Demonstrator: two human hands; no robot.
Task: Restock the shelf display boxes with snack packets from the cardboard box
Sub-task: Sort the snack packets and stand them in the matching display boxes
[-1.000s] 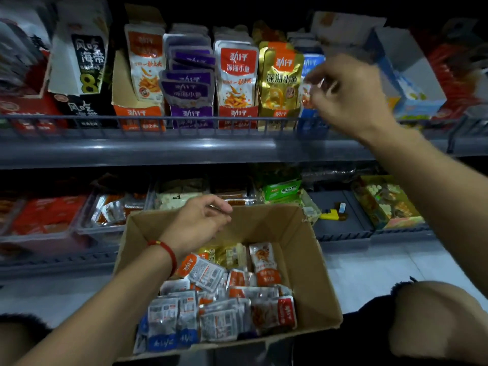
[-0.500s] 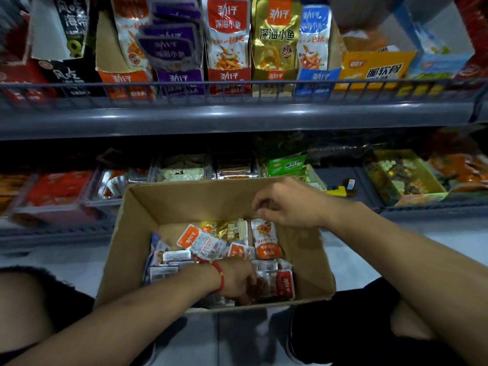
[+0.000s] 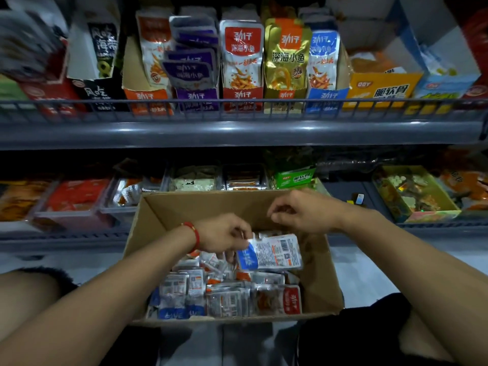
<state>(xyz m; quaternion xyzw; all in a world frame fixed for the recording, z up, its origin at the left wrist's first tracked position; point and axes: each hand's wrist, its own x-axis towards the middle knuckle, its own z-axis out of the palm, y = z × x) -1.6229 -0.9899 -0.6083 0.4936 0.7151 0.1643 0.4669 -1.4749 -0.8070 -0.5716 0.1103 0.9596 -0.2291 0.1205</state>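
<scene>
Left hand (image 3: 224, 237) pinches a blue-edged snack packet (image 3: 270, 252) above the cardboard box (image 3: 319, 281); right hand (image 3: 303, 213) hovers beside it, fingers curled, over the box's far end.

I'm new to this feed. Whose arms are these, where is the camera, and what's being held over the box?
One camera, worn on a person's head, looks down at their bare hands. The left hand pinches a blue-edged packet, back side up, above the cardboard box, which holds many more packets. The right hand hovers over the box's far side, fingers curled; whether it holds anything is unclear. Behind the box are two shelves; display boxes on the upper shelf hold standing packets, including a blue display box.
</scene>
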